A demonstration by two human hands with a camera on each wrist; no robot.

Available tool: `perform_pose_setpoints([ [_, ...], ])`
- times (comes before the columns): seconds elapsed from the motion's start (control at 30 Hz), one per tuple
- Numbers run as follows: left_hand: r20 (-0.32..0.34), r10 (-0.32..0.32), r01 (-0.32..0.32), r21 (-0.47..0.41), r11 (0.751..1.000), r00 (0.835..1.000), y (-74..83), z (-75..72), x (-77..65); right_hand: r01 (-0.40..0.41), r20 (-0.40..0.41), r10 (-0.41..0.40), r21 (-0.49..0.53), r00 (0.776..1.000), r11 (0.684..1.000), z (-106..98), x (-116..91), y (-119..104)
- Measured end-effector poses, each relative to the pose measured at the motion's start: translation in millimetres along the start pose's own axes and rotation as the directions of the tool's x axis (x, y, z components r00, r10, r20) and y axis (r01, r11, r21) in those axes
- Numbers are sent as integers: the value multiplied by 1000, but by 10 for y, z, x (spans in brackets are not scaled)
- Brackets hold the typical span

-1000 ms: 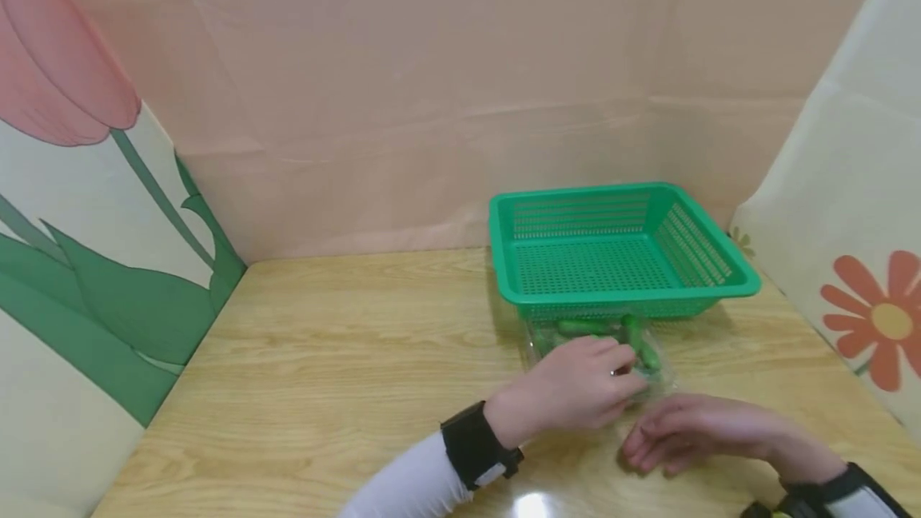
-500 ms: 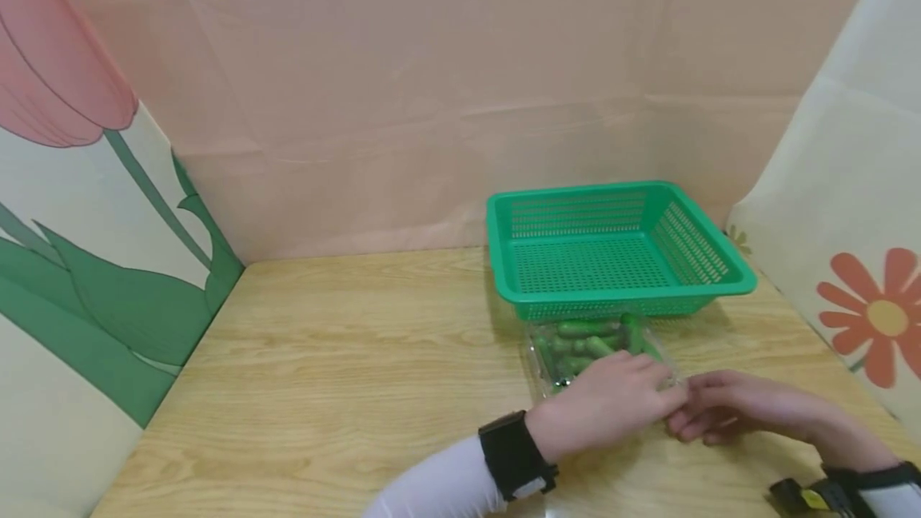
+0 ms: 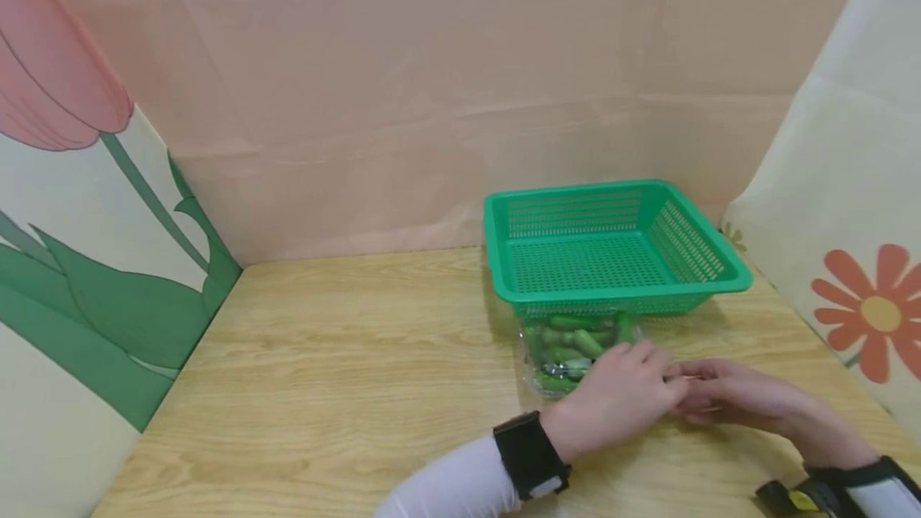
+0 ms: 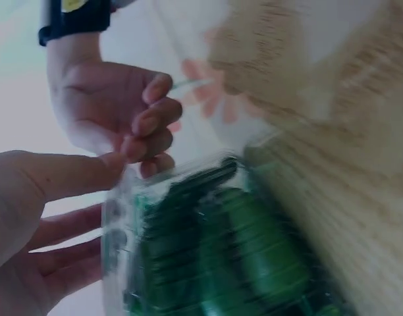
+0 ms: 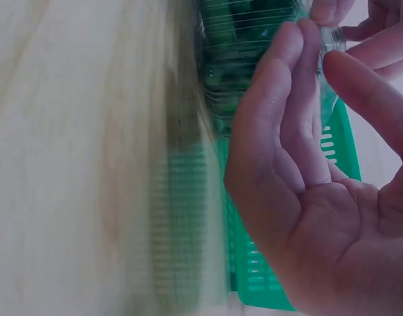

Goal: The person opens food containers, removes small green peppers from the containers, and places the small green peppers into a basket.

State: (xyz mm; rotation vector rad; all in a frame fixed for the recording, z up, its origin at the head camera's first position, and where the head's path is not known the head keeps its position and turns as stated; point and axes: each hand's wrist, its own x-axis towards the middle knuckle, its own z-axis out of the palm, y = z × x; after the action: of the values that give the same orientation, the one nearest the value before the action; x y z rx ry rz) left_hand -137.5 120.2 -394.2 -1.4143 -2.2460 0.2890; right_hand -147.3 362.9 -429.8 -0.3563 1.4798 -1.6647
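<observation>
A clear plastic box filled with small green cucumbers sits on the table in front of the basket. Its near right corner is hidden behind the hands in the head view. My left hand pinches the box's edge, thumb on one side and fingers on the other. From the right, my right hand meets it at the same corner. In the right wrist view, the curved fingers and thumb of the right hand lie on either side of the box's edge, close to the left fingertips.
Directly behind the box stands a green perforated basket with nothing in it. The wooden table ends at a pink backdrop, with printed flower sheets along both sides.
My left hand has shifted right from over the cucumbers to the box's near right corner, uncovering more of them. My right hand has come up to the same corner and now meets the left.
</observation>
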Motion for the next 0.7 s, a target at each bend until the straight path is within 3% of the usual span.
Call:
perform_pose_setpoints([
  [0.2,11,-17,17,7,1000,1000,20,38,24,23,75,-31,101,997,995,-11,50,57],
  [0.47,34,-36,36,8,999,999,75,30,44,17,95,-30,133,995,991,-41,62,93],
  [0.6,6,-23,23,74,997,1000,107,42,50,32,96,-47,146,994,989,-60,60,108],
  [0.7,-50,-18,23,108,994,999,116,63,56,38,90,-51,140,995,989,-59,65,110],
])
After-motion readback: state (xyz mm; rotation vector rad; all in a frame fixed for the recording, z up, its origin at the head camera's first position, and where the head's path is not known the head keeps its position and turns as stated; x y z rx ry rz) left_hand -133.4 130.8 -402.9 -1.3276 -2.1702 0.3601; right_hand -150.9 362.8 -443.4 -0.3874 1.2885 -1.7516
